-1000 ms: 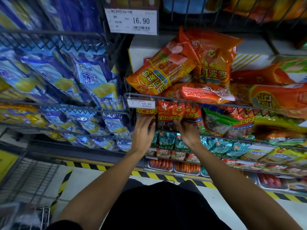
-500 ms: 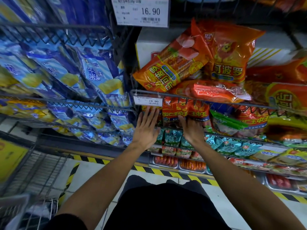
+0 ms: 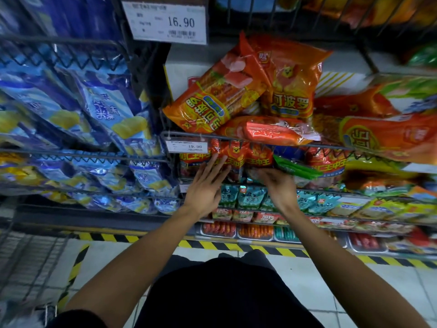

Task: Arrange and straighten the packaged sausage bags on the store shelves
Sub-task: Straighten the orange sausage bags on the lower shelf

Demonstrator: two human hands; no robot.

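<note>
Reaching into the middle wire shelf, my left hand [image 3: 204, 185] has its grip spread, fingers straight and fanned, the fingertips [image 3: 216, 159] touching the front of a red plastic sausage bag printed with a yellow bear [image 3: 233, 153]. My right hand [image 3: 277, 183] is just beside it, knuckles up and fingers curled down at the lower edge of the same row of red bags; whether that grip pinches a bag or only rests there I cannot tell, since the fingertips are hidden.

The red bags stand behind the grey wire shelf rail [image 3: 331, 146], just beneath a small white price tag reading 19.90 [image 3: 186, 147]. Right of my right hand a green flat packet [image 3: 293, 168] lies tilted across the row.

On the shelf above, a long orange sausage bag with a green label [image 3: 212, 100] lies slanted, leaning against an upright orange bag with a cartoon lion [image 3: 289, 79], and a clear-wrapped red sausage pack [image 3: 269, 131] lies flat over the rail. Higher up hangs a large white price tag reading 16.90 [image 3: 165, 22].

Below my hands are teal small packets [image 3: 250, 196], then metal trays of loose red and orange sausages [image 3: 255, 230]. To the left, blue and yellow bags [image 3: 106, 110] fill the neighbouring wire racks. Yellow-and-black hazard tape [image 3: 236, 246] runs along the white tiled floor [image 3: 319, 280].
</note>
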